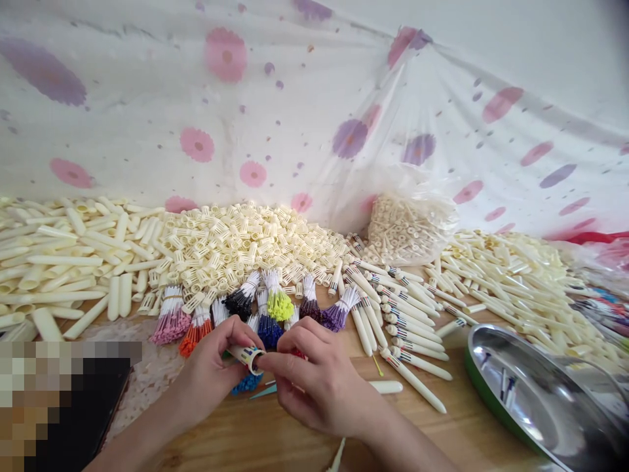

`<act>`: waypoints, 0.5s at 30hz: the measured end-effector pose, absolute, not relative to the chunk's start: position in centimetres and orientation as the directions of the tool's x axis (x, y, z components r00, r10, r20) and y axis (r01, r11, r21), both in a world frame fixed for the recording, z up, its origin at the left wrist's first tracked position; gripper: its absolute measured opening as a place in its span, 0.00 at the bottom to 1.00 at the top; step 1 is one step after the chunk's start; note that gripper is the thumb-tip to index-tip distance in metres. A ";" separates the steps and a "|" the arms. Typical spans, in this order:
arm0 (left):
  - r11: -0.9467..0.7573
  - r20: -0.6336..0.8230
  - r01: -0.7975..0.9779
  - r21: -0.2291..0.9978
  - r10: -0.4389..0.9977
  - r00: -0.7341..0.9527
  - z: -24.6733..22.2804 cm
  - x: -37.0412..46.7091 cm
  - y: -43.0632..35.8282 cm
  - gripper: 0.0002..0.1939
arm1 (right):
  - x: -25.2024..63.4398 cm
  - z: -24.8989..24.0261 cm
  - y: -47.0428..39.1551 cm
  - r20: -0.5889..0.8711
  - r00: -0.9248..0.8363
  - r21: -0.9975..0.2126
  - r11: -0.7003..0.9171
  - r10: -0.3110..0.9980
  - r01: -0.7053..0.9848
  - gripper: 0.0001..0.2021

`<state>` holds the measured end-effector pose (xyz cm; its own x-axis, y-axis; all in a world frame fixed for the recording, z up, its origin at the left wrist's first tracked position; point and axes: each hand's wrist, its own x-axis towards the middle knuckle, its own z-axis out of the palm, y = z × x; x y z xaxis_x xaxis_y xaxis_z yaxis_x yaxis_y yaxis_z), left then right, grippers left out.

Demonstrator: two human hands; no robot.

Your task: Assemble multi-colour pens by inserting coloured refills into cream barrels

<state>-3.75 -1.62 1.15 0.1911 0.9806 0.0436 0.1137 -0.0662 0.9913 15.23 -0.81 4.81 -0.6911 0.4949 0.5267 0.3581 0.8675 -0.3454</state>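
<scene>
My left hand point(204, 373) holds a short cream slotted pen barrel point(244, 356) between thumb and fingers, its round open end turned to the right. Coloured pieces show in its slots. At that open end, the fingertips of my right hand point(319, 377) are pinched together; whatever they grip is hidden. Just behind my hands lie bundles of thin white sticks with coloured ends, among them pink point(171, 316), orange point(195, 333), yellow-green point(278, 298) and purple point(341, 308). A blue bundle point(246, 383) shows partly beneath my hands.
Slotted barrels point(250, 242) are heaped at the back, with long cream tubes point(54, 262) to the left. Several pens with coloured sliders point(413, 334) lie right of centre. A clear bag of small parts point(410, 223) stands behind them. A metal bowl point(531, 393) sits at right.
</scene>
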 end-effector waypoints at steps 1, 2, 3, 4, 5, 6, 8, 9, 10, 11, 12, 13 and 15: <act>-0.061 0.037 0.120 0.991 0.980 0.194 1.1 -3.8 -1.6 0.09 | 15.1 4.8 -0.9 0.514 -0.703 -0.322 0.871 0.490 0.372 0.12; -0.059 0.034 0.128 0.990 0.981 0.191 1.1 -3.8 -1.6 0.09 | 15.1 4.8 -0.9 0.498 -0.718 -0.298 0.874 0.486 0.384 0.12; -0.062 0.037 0.138 0.989 0.983 0.181 1.0 -3.8 -1.6 0.09 | 15.0 4.8 -1.0 0.478 -0.734 -0.273 0.876 0.482 0.398 0.11; -0.063 0.037 0.151 0.986 0.985 0.171 0.9 -3.9 -1.6 0.10 | 14.9 4.8 -1.0 0.454 -0.749 -0.248 0.876 0.482 0.414 0.11; -0.064 0.037 0.167 0.984 0.987 0.158 0.8 -3.9 -1.6 0.10 | 14.8 4.8 -1.0 0.428 -0.762 -0.225 0.874 0.486 0.432 0.11; -0.062 0.035 0.184 0.981 0.989 0.147 0.7 -4.0 -1.6 0.10 | 14.8 4.8 -1.0 0.403 -0.771 -0.209 0.869 0.494 0.448 0.11; -0.057 0.029 0.211 0.976 0.991 0.133 0.4 -4.1 -1.5 0.10 | 14.7 4.8 -0.8 0.360 -0.780 -0.199 0.859 0.511 0.471 0.12; -0.056 0.027 0.223 0.973 0.991 0.131 0.3 -4.2 -1.5 0.10 | 14.7 4.8 -0.7 0.344 -0.783 -0.206 0.855 0.518 0.475 0.12; -0.057 0.027 0.233 0.971 0.991 0.131 0.1 -4.2 -1.4 0.10 | 14.7 4.8 -0.6 0.331 -0.786 -0.221 0.853 0.522 0.473 0.12; -0.060 0.029 0.243 0.968 0.991 0.130 0.0 -4.3 -1.4 0.10 | 14.7 4.8 -0.4 0.320 -0.790 -0.241 0.851 0.524 0.467 0.12; -0.061 0.028 0.256 0.965 0.991 0.129 -0.1 -4.3 -1.3 0.09 | 14.8 4.7 -0.3 0.311 -0.792 -0.264 0.849 0.525 0.458 0.12; -0.062 0.029 0.273 0.960 0.992 0.125 -0.2 -4.3 -1.3 0.09 | 14.8 4.6 -0.1 0.304 -0.794 -0.287 0.845 0.526 0.451 0.12; -0.066 0.030 0.324 0.944 0.993 0.113 -0.2 -4.3 -1.1 0.07 | 14.8 4.4 0.3 0.292 -0.793 -0.335 0.834 0.535 0.439 0.11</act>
